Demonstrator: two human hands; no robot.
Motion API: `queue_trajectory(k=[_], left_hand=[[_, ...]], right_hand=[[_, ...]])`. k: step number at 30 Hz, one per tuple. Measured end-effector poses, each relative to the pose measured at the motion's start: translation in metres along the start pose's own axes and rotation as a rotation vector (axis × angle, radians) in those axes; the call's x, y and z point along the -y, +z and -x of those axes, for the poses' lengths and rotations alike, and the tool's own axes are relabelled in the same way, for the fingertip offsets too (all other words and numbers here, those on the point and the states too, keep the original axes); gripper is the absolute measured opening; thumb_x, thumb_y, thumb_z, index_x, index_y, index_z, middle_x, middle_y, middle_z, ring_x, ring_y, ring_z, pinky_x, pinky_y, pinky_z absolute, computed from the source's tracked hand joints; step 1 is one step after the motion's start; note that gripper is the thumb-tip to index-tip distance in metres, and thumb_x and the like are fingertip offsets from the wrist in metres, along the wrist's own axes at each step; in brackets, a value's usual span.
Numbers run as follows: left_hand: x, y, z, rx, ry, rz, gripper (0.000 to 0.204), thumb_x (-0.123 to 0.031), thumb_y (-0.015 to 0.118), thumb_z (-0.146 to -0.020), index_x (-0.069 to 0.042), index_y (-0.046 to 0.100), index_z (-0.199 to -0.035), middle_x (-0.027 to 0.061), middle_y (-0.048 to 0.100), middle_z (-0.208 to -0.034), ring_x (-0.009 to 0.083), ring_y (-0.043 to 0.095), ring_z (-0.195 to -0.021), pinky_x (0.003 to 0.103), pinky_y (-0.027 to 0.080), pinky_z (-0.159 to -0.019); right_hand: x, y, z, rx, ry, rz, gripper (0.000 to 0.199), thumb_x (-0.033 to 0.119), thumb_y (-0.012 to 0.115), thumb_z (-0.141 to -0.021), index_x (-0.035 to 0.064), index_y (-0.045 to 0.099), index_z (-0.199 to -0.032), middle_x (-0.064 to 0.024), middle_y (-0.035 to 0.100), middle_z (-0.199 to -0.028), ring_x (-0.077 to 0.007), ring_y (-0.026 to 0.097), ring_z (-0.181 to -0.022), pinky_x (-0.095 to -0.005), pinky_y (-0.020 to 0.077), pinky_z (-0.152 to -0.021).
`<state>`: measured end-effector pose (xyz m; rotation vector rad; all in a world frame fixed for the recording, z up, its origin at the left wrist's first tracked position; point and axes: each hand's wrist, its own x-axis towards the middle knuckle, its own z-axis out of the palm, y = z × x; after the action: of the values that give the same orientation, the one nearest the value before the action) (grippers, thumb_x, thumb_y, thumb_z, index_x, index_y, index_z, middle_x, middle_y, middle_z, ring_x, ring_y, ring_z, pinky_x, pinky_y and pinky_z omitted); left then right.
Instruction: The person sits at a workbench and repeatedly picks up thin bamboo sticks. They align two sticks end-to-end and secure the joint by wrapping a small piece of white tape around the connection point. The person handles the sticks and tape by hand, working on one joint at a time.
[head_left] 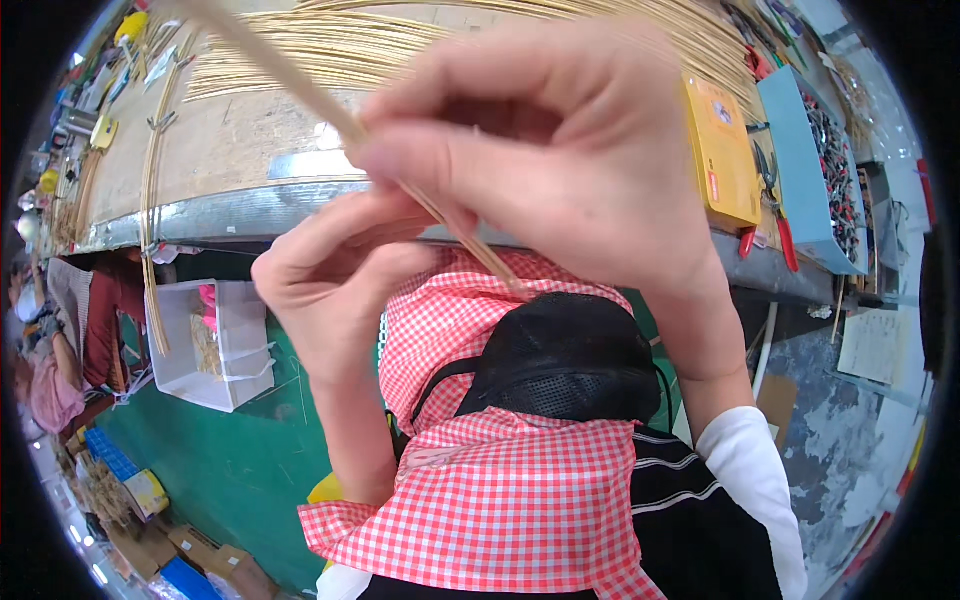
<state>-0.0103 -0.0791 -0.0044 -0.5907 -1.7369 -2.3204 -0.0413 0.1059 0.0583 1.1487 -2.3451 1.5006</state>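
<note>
Head view: right hand (560, 150) pinches 1 bamboo strip (300, 85) between thumb and forefinger, strip running toward 10 o'clock; left hand (335, 280), fingers curled, touches its lower end.

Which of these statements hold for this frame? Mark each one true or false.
1. Both hands pinch one thin pale cane strip. True: the right hand and left hand both grip it.
2. A yellow flat box lies on the workbench. True.
3. The apron is plain blue. False: the red-and-white checked apron covers the lap.
4. The white plastic bin stands on the workbench. False: it stands below, on the green floor.
5. The blue tray lies left of the hands. False: right.
</note>
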Motion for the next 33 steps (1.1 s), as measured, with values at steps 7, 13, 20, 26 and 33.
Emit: queue_trajectory(k=[7,13,20,26,33], left_hand=[[-0.020,0.017,-0.045,0.005,0.180,-0.299,0.015,0.008,0.072,-0.074,0.007,0.068,-0.089,0.0064,0.067,-0.084,0.0100,0.062,-0.074,0.022,0.049,-0.068],[0.015,0.006,-0.043,0.128,0.079,-0.430,0.014,0.003,0.071,-0.078,0.003,0.070,-0.092,0.0069,0.071,-0.081,0.0117,0.068,-0.075,0.023,0.055,-0.069],[0.028,0.006,-0.032,0.115,0.025,-0.408,0.010,0.008,0.071,-0.077,0.006,0.068,-0.086,0.0030,0.067,-0.077,0.0081,0.062,-0.072,0.021,0.051,-0.064],[0.018,0.014,-0.017,-0.045,-0.059,-0.305,0.011,0.004,0.062,-0.085,0.003,0.065,-0.095,0.0046,0.067,-0.083,0.0084,0.062,-0.069,0.022,0.051,-0.063],[0.027,-0.003,-0.005,-0.139,0.225,-0.808,0.012,0.001,0.058,-0.089,0.003,0.065,-0.098,0.0052,0.063,-0.074,0.0093,0.048,-0.057,0.025,0.036,-0.049]], right_hand=[[0.012,-0.012,-0.022,-0.369,-0.203,-0.010,0.009,-0.001,0.069,-0.081,-0.0046,0.067,-0.090,-0.0061,0.064,-0.069,-0.0100,0.061,-0.060,-0.0204,0.0457,-0.050],[-0.010,0.010,-0.005,-0.436,0.003,-0.009,0.009,-0.003,0.067,-0.084,-0.0048,0.067,-0.092,-0.0052,0.066,-0.073,-0.0066,0.061,-0.062,-0.0164,0.0466,-0.051],[-0.016,0.016,0.009,-0.356,0.091,0.053,0.007,-0.004,0.066,-0.083,-0.0060,0.067,-0.090,-0.0069,0.067,-0.076,-0.0086,0.064,-0.065,-0.0199,0.0529,-0.059],[-0.017,0.027,-0.005,-0.598,0.092,-0.077,0.010,0.007,0.069,-0.076,-0.0031,0.067,-0.077,-0.0121,0.066,-0.065,-0.0149,0.064,-0.055,-0.0248,0.0494,-0.051],[-0.038,0.049,-0.005,-0.503,0.298,-0.219,0.012,0.007,0.067,-0.082,-0.0039,0.067,-0.078,-0.0067,0.065,-0.067,-0.0091,0.060,-0.056,-0.0215,0.0471,-0.051]])
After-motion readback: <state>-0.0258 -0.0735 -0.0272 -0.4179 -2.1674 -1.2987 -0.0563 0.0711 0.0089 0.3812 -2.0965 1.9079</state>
